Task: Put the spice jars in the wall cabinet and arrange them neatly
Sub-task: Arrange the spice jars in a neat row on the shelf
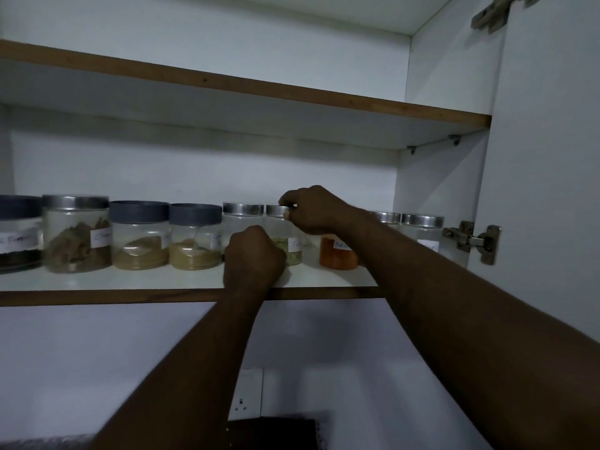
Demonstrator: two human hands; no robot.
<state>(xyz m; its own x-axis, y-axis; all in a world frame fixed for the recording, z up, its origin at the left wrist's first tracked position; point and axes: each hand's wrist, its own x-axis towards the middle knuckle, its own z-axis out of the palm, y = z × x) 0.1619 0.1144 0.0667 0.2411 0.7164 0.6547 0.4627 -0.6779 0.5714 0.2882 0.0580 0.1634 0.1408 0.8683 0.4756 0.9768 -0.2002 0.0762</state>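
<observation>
Lower cabinet shelf (97, 280) carries a row of labelled jars set back from its front edge: bark-chip jar (78, 235), tan-powder jar (139, 238), orange-powder jar (337, 254). Mid-row, the right hand (315, 209) pinches the green-herb jar (293, 251) by its lid; the left hand (253, 254) curls at its base, grip unclear.

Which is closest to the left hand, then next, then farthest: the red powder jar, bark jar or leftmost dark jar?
1. red powder jar, just right of the left hand.
2. bark jar, far left.
3. leftmost dark jar, frame edge.

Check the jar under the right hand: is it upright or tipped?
Upright: the jar stands on the shelf, its lid level on top, pinched by the right hand.
</observation>
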